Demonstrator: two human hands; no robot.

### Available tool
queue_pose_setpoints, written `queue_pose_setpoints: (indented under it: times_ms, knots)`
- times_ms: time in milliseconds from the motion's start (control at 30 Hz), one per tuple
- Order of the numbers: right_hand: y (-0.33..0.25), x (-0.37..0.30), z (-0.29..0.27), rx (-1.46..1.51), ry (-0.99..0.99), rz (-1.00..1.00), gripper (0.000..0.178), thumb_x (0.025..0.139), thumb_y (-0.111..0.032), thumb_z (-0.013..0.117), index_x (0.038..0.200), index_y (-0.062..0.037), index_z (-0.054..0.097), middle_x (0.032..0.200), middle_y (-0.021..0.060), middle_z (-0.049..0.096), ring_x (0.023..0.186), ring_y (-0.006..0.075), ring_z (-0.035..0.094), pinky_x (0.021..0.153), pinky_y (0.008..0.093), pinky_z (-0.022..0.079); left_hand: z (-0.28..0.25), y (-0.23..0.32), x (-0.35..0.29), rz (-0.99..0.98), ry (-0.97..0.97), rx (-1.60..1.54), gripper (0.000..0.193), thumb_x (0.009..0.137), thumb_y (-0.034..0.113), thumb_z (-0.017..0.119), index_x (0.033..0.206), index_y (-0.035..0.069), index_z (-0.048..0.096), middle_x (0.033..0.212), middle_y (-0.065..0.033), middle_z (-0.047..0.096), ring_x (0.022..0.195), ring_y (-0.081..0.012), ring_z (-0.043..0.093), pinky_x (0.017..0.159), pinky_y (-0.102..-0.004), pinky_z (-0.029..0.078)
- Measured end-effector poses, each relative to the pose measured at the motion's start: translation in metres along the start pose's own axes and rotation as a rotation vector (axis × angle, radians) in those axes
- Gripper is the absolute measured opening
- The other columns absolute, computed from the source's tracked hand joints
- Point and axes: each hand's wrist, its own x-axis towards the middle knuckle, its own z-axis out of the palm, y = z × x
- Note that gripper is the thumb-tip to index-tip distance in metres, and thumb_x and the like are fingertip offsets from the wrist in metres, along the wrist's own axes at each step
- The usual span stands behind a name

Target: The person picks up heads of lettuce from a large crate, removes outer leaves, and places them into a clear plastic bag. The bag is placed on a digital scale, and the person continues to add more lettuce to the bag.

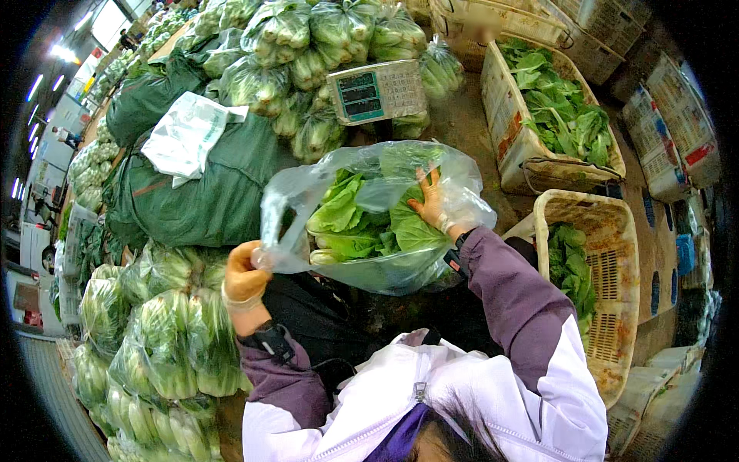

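A clear plastic bag [369, 273] lies spread in front of me, with leafy green vegetables [346, 208] inside it. My left hand [246, 275], in an orange glove, pinches the bag's edge at its left side. Inside the bag's mouth, on the right, my gloved right hand [433, 202] rests with fingers spread against the leaves and the plastic. It appears to press on them rather than grip. Just beyond the bag stands a digital scale's display and keypad [377, 92].
Filled bags of greens [162, 339] are stacked at the left, and more bags [308, 46] at the back. White plastic bags [185, 137] lie on a dark green sack [208, 192]. At the right stand a crate of loose leaves [500, 146] and a nearer crate [616, 308].
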Motion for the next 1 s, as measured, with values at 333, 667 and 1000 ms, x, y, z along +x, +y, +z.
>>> queue_pose_setpoints:
  times_ms: [333, 667, 1000]
  knots:
    - [-0.005, 0.011, -0.010, -0.183, -0.062, 0.020, 0.079, 0.075, -0.050, 0.059, 0.135, -0.0069, 0.030, 0.140, 0.0276, 0.020, 0.128, 0.0471, 0.015, 0.106, 0.0496, 0.017, 0.045, -0.005, 0.032, -0.556, 0.009, -0.663, 0.056, 0.082, 0.049, 0.050, 0.105, -0.002, 0.051, 0.087, -0.0329, 0.059, 0.051, -0.0310, 0.060, 0.040, -0.0329, 0.047]
    - [-0.014, -0.005, -0.020, -0.009, -0.035, -0.070, 0.057, 0.082, -0.047, 0.053, 0.133, -0.0263, 0.038, 0.142, 0.0247, 0.018, 0.125, 0.0470, 0.024, 0.098, 0.0569, 0.028, 0.103, 0.118, 0.103, 0.019, -0.204, -0.016, 0.087, 0.081, 0.062, 0.045, 0.122, -0.015, 0.039, 0.050, 0.0029, 0.040, 0.039, -0.0047, 0.027, 0.041, -0.0195, 0.022]
    - [-0.037, -0.002, -0.037, -0.431, -0.053, -0.110, 0.059, 0.082, -0.051, 0.048, 0.134, -0.0262, 0.035, 0.140, 0.0234, 0.025, 0.127, 0.0441, 0.024, 0.100, 0.0606, 0.019, 0.047, 0.067, 0.075, 0.059, -0.186, -0.301, 0.098, 0.077, 0.056, 0.058, 0.134, -0.011, 0.016, 0.061, -0.0069, 0.053, 0.033, -0.0080, 0.035, 0.033, -0.0190, 0.028]
